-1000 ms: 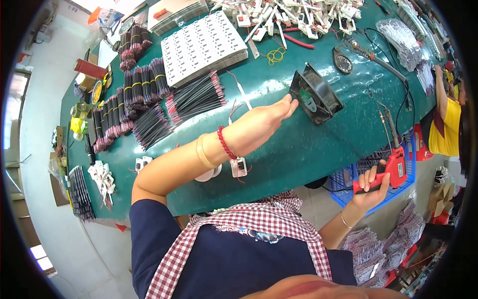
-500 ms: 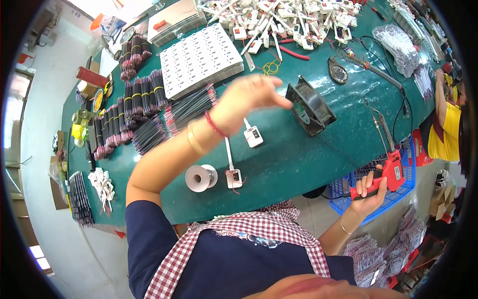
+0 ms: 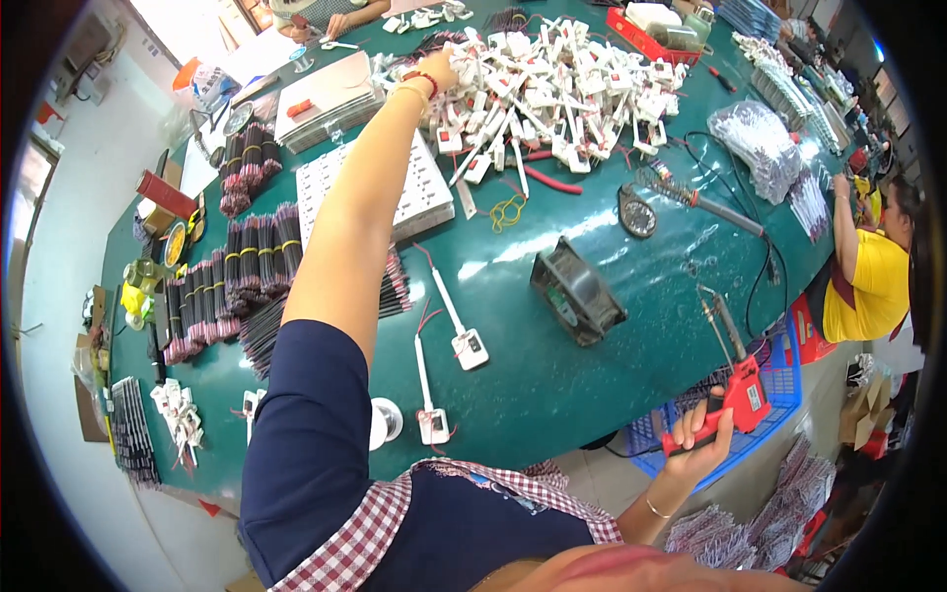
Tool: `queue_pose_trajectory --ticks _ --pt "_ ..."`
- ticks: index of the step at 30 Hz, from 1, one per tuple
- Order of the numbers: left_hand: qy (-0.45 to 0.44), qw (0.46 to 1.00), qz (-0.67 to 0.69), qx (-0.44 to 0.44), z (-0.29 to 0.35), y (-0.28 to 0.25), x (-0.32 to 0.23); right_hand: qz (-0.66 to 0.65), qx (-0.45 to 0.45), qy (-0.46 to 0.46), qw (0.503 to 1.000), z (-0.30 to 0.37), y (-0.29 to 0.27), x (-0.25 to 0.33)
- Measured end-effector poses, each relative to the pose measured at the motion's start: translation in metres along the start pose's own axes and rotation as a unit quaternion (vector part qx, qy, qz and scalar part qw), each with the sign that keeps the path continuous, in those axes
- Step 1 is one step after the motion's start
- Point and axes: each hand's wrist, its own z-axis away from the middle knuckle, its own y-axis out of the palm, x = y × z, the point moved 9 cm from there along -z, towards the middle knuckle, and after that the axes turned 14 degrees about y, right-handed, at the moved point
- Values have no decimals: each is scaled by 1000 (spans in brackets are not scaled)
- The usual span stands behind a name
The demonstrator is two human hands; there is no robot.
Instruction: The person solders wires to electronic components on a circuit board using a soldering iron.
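My left arm stretches far across the bench, and my left hand (image 3: 436, 69) is at the near left edge of a heap of white plastic parts with wires (image 3: 552, 94). Its fingertips are hidden, so what they hold does not show. At the right, my right hand (image 3: 702, 446) grips the handle of a red soldering gun (image 3: 747, 395), tip pointing away from me. Two white long-stemmed parts with red wires, one nearer the fan (image 3: 471, 348) and one nearer me (image 3: 432, 426), lie on the bench. A solder spool (image 3: 387, 422) stands partly behind my left sleeve.
A black square fan (image 3: 577, 291) stands mid-bench. Beyond it are a soldering iron (image 3: 725, 212), a round dark-rimmed disc (image 3: 637, 212) and red-handled pliers (image 3: 552, 181). White stacked trays (image 3: 424, 187) and bundled black wires (image 3: 261, 252) lie left. A blue basket (image 3: 784, 380) sits below the bench; co-workers are nearby.
My left hand has swung from near the fan up to the far heap, straightening the arm. My right hand still holds the soldering gun. The view has shifted, showing more of the far side.
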Motion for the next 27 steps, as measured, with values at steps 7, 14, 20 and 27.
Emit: queue_pose_trajectory --ticks 7,14,20,27 --pt "126 990 46 -49 2 0 -41 0 -26 9 1000 -9 1 -3" --pt "56 974 169 -140 21 -46 -24 -8 -10 12 1000 -6 4 -1" --pt "-56 879 473 -5 30 -51 -19 -9 -27 3 1000 0 -7 5" --pt "13 932 359 43 34 -104 -33 0 -31 -2 1000 -6 4 6"
